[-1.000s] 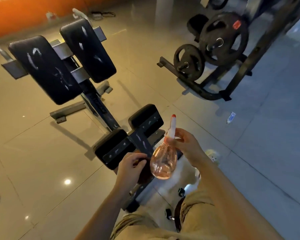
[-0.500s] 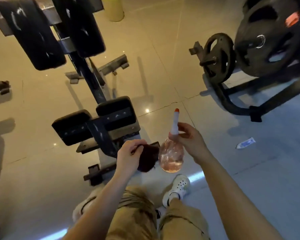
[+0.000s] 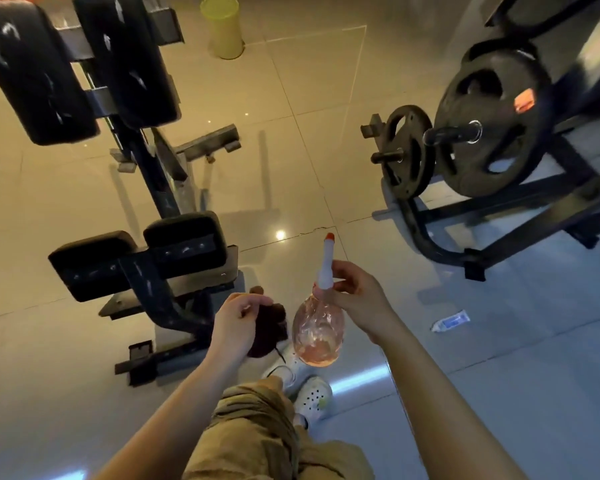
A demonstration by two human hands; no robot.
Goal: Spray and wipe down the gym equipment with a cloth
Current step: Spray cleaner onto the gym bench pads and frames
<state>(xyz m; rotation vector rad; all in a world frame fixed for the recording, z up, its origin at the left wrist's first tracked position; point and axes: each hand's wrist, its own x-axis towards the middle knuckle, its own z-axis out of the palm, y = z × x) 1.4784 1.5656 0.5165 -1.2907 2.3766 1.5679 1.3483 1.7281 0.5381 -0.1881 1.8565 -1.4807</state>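
My right hand (image 3: 355, 299) grips the neck of the bottle (image 3: 317, 332), fingers curled round the white nozzle; no label reads on it. My left hand (image 3: 238, 322) pinches the dark cloth (image 3: 269, 329), touching the bottle's left side. Ahead-left of the left fingers stands the bench (image 3: 146, 258), pads scuffed. Open tiled floor (image 3: 291, 150) lies ahead; the plates (image 3: 482, 129) stand well right. A tube (image 3: 451, 321) lies right, its writing too small.

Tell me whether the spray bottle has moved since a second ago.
Yes. The spray bottle, held in the right hand, sat over the bench's small pads before; now it is right of them, above the shoes.
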